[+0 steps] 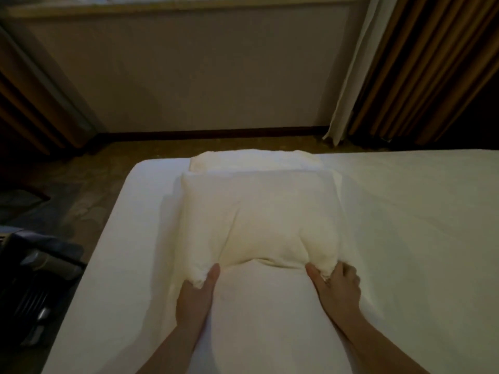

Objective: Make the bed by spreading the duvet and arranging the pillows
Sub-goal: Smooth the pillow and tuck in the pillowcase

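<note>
no readable text, no labels, brands, numbers or signs

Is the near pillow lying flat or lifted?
Lying flat on the bed, near edge bunched where the left hand and right hand grip the pillow.

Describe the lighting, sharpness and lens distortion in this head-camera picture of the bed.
Head view: dim, warm light; the white pillow and bed are brightest, the corners fall into shadow; the whole frame is soft and grainy; the wide-angle lens bows the curtains.
</note>
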Available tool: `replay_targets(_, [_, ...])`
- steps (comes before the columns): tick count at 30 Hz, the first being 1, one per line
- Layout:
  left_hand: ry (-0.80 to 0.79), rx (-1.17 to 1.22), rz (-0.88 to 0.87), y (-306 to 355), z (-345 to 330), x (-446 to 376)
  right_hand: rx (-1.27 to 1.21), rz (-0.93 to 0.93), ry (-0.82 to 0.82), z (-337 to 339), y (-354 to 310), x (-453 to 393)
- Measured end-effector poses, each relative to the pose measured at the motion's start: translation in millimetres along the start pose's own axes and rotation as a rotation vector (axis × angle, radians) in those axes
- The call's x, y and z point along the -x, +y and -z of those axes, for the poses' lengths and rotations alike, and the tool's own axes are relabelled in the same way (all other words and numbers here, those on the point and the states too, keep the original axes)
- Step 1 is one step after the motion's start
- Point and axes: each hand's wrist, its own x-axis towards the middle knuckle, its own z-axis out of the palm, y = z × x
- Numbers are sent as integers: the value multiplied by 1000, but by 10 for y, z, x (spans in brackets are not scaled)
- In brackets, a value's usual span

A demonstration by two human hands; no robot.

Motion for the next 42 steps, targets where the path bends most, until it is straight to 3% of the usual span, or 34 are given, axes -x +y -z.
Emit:
replay_targets(4, [163, 128, -81, -32, 8, -36, -225, 111, 43, 27, 5, -5])
replay_targets(7, [17, 71, -76, 19, -49, -87, -124, 73, 21, 11, 62, -49])
replay_targets(9, [80, 6, -124, 192, -67, -109, -31, 53, 46, 45, 28, -130])
replay_targets(10, [186, -24, -239, 380, -61, -83, -34, 79, 125, 102, -54, -164])
replay_targets(12, [350, -99, -655, 866, -101, -8, -95, 271, 335, 218, -386, -229])
replay_targets(14, [256, -249, -952, 1303, -317, 34, -30, 498, 409, 239, -792, -370])
replay_targets(15, [175, -344, -990, 1400, -467, -9, 86, 574, 369, 172, -944, -481])
replay_targets(17, [141, -561, -1021, 1324, -720, -216, 336, 635, 226, -60, -1034, -700])
replay_targets(19, [213, -684, -1051, 1121, -855, -494, 455, 624, 184, -286, -890, -929])
replay_targets(25, [250, -734, -987, 1032, -1021, -1039, 431, 527, 221, -548, -678, -1535])
replay_targets(31, [215, -774, -798, 1173, -1052, -1386, 431, 462, 67, -604, -754, -1889])
replay_targets(33, [215, -807, -773, 1309, -1101, -1350, 440, 444, 129, -570, -898, -1899])
replay_targets(35, [114, -773, -711, 1651, -1156, -1143, 434, 494, 184, -521, -1190, -1838])
replay_targets(37, [50, -634, -831, 1892, -1243, -945, 401, 656, 157, -544, -1397, -1740])
replay_targets(39, [32, -691, -1023, 1806, -1309, -882, 450, 753, 110, -622, -1333, -1655])
replay_targets(40, [55, -749, -1096, 1654, -1334, -952, 485, 753, 81, -665, -1199, -1649])
replay_targets(42, [110, -835, -1062, 1390, -1304, -1215, 493, 678, 78, -705, -956, -1735])
